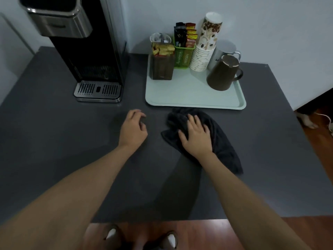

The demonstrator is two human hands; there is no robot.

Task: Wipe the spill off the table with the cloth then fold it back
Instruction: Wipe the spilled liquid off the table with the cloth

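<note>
A dark grey cloth (pixel 223 147) lies crumpled on the dark grey table (pixel 54 134), just in front of the tray. My right hand (pixel 196 136) presses flat on the cloth's left part, fingers spread. My left hand (pixel 133 129) rests on the bare table to the left of the cloth, fingers loosely curled, holding nothing. A faint darker patch (pixel 117 121) shows on the table beside my left hand; I cannot tell whether it is a spill.
A pale tray (pixel 189 98) at the back holds a brown jug (pixel 223 74), stacked paper cups (pixel 205 51), a green sachet basket (pixel 183 56) and a clear box (pixel 162 64). A black drinks machine (pixel 86 56) stands back left. Someone's bare foot (pixel 306 121) is at the right.
</note>
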